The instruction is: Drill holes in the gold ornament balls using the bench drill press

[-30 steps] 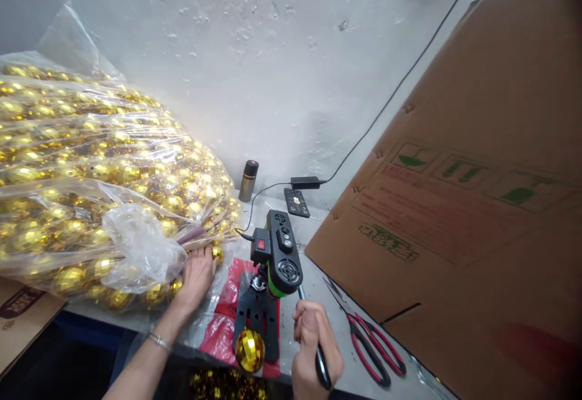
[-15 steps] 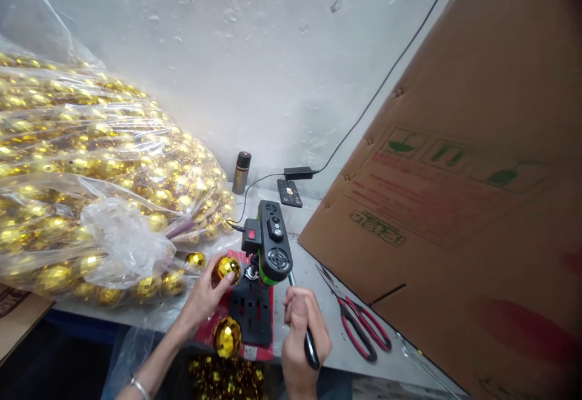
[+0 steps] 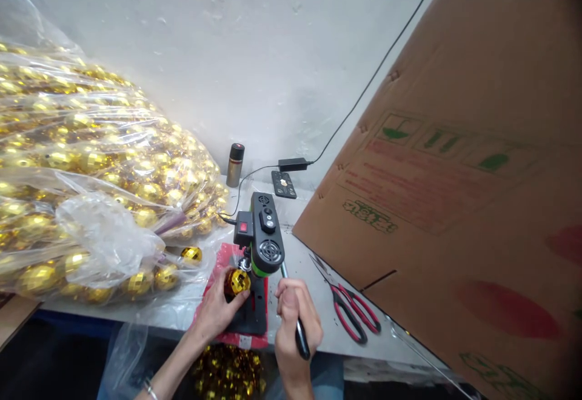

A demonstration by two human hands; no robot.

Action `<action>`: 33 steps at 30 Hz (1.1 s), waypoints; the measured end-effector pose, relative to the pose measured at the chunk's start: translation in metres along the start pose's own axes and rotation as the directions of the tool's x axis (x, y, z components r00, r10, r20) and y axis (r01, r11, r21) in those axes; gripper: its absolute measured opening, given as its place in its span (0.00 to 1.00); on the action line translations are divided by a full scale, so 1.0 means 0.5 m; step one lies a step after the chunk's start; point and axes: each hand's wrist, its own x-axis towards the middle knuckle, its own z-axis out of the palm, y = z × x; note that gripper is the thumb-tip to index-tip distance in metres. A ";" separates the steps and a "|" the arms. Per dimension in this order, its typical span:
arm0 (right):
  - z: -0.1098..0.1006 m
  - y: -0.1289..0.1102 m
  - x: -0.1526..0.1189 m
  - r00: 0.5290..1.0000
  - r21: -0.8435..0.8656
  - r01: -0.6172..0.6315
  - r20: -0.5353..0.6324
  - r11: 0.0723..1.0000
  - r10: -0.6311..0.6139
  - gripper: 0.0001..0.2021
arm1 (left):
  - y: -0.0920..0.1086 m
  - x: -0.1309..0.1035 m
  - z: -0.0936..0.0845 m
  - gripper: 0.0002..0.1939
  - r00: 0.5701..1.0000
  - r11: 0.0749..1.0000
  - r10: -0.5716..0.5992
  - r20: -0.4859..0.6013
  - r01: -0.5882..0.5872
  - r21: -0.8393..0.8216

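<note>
My left hand (image 3: 217, 310) is closed on a gold faceted ball (image 3: 239, 280), the thumb and fingers on its sides. It holds the ball over the black slotted base plate (image 3: 260, 321) of a small drill press (image 3: 268, 227), beside the front of the machine's head. Whether the ball touches the plate is hidden. My right hand (image 3: 297, 315) is wrapped around the black-gripped lever (image 3: 302, 340) at the machine's right side. Under the base lies a red plastic sheet (image 3: 222, 260). A loose gold ball (image 3: 191, 254) rests left of the machine.
A large clear bag (image 3: 104, 163) of gold balls fills the left. Red-handled scissors (image 3: 350, 312) lie to the right, against a big cardboard box (image 3: 431, 176). Behind stand a spray can (image 3: 235, 165), a phone (image 3: 284, 185) and a power adapter (image 3: 293, 164). More gold balls (image 3: 230, 373) sit below the table edge.
My left hand has brought its ball right and down over the base plate. The second ball at the plate's front edge is no longer there. My right hand stays on the lever.
</note>
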 end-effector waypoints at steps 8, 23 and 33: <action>-0.002 -0.002 0.000 1.000 -0.002 0.021 0.010 1.000 -0.021 0.17 | 0.000 0.000 0.010 0.26 0.958 0.936 0.280 0.067 -0.288 0.204; -0.007 0.005 -0.015 1.000 0.003 -0.008 0.025 1.000 0.008 0.16 | 0.010 0.003 0.033 0.21 0.967 0.913 0.217 0.134 -0.250 0.322; 0.011 0.049 -0.060 0.996 -0.015 0.056 -0.066 0.998 -0.057 0.17 | 0.008 0.000 0.035 0.20 0.969 0.924 0.191 0.154 -0.230 0.304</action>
